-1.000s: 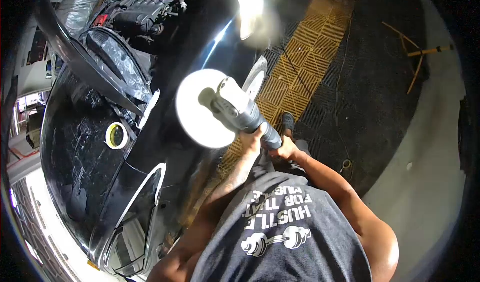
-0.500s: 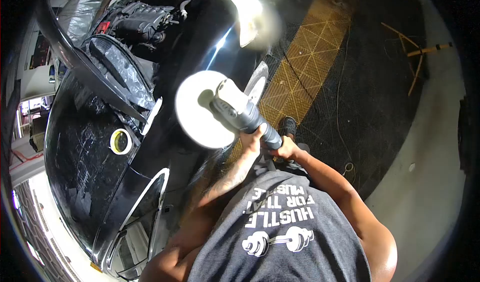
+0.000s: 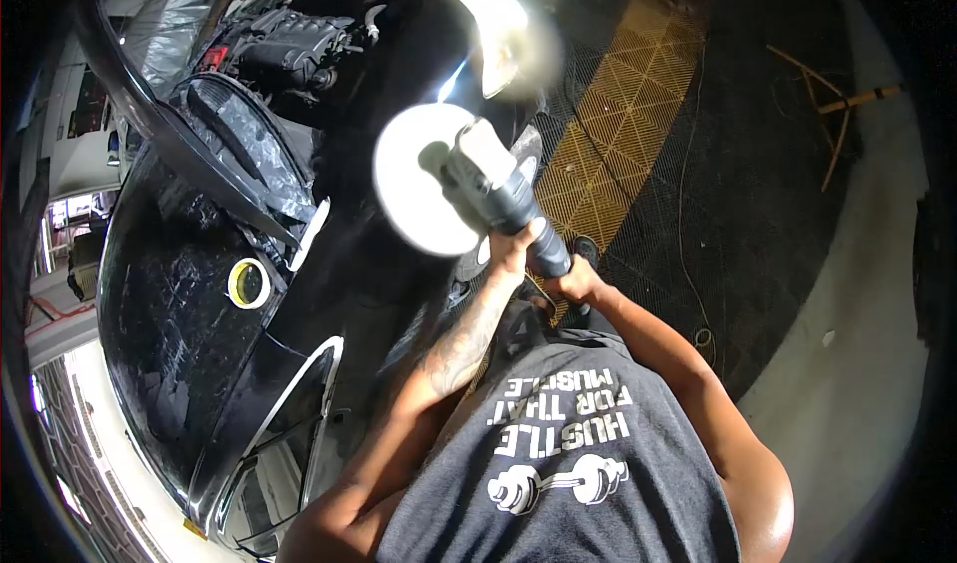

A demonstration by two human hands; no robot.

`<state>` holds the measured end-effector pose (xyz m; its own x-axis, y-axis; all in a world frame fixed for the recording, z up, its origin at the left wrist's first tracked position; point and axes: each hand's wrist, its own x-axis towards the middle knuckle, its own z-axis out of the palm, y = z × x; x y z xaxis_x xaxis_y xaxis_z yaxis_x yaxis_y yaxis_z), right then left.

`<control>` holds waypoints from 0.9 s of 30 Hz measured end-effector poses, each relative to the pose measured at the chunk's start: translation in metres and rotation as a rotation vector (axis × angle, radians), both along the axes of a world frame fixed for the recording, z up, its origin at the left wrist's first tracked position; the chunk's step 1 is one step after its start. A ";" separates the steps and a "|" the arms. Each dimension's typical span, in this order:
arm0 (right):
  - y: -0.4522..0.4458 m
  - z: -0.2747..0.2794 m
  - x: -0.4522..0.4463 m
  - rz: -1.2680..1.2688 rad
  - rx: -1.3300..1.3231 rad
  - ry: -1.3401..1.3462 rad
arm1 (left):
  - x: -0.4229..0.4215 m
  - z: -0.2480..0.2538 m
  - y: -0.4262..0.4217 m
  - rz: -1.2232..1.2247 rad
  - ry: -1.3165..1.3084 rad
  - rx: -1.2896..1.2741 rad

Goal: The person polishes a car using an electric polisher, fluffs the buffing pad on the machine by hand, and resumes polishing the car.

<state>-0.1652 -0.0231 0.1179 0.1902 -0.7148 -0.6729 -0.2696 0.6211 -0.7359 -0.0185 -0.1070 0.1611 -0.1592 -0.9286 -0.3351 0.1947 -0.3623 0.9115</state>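
Note:
A polisher (image 3: 503, 194) with a large, round white pad (image 3: 414, 186) is in both my hands. The bright pad lies against the glossy black car fender (image 3: 344, 254), though its contact edge is hard to see in the glare. My left hand (image 3: 513, 249) wraps around the polisher's dark body behind the head. My right hand (image 3: 578, 282) is closed on the rear end of its handle, close to my waist. Part of the wheel (image 3: 526, 154) shows beyond the tool.
The raised hood (image 3: 164, 114) stands left of the exposed engine (image 3: 294, 54). A yellow tape roll (image 3: 248, 284) sits on a dark, scuffed surface. A cord (image 3: 686, 184) crosses the black and yellow floor tiles (image 3: 623, 114). An orange stand (image 3: 842, 104) is at far right.
The polisher and its pad have moved forward and slightly right along the fender, with both hands still around the tool. My left arm reaches farther forward.

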 end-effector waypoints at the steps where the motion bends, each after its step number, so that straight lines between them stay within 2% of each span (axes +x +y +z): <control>1: 0.005 0.008 0.002 0.042 -0.043 0.007 | 0.005 -0.001 0.013 0.055 -0.034 0.041; 2: 0.010 0.012 0.004 0.082 -0.084 0.013 | 0.014 -0.001 0.027 0.067 -0.036 0.076; 3: 0.020 -0.007 0.007 0.113 -0.095 -0.021 | 0.018 0.000 0.037 0.117 -0.041 0.040; 4: 0.033 -0.039 0.017 0.042 -0.224 -0.096 | 0.021 0.001 0.046 0.168 -0.048 0.007; 6: 0.027 -0.018 0.012 0.074 -0.217 -0.100 | 0.020 0.004 0.053 0.210 -0.084 0.006; 8: 0.022 -0.027 0.007 0.089 -0.127 -0.093 | 0.015 0.005 0.048 0.253 -0.115 0.000; 9: 0.019 -0.030 0.005 0.106 -0.032 -0.085 | 0.012 0.006 0.039 0.178 -0.112 0.000; 10: 0.004 0.010 -0.006 0.105 -0.011 -0.031 | 0.009 0.005 0.030 0.103 -0.108 0.001; 12: -0.007 0.012 -0.014 0.023 -0.128 0.044 | -0.006 -0.005 0.009 0.090 -0.020 0.016; 14: -0.016 -0.025 -0.020 0.004 -0.111 0.076 | -0.024 -0.004 -0.014 0.086 0.030 0.000; 16: -0.037 -0.011 -0.031 -0.021 -0.004 0.049 | -0.033 -0.009 -0.035 0.043 0.042 0.032; 17: -0.043 -0.037 -0.032 0.008 -0.101 0.118 | -0.036 -0.013 -0.045 0.018 0.023 0.069; 18: -0.054 -0.026 -0.036 -0.030 0.051 0.008 | -0.044 -0.012 -0.054 0.049 0.055 -0.014; 20: -0.066 -0.017 -0.036 -0.093 0.033 -0.051 | -0.047 -0.019 -0.074 -0.010 0.135 -0.036; 21: -0.068 -0.015 -0.034 -0.121 0.028 -0.064 | -0.047 -0.017 -0.078 -0.006 0.092 0.024; 24: -0.064 -0.039 -0.018 -0.185 -0.005 -0.144 | -0.044 -0.005 -0.081 -0.015 0.058 0.062; 26: -0.058 -0.011 -0.015 -0.214 -0.020 -0.177 | -0.037 -0.003 -0.075 -0.032 0.041 0.082; 27: -0.052 -0.016 -0.011 -0.211 -0.011 -0.189 | -0.034 -0.002 -0.069 -0.041 0.023 0.072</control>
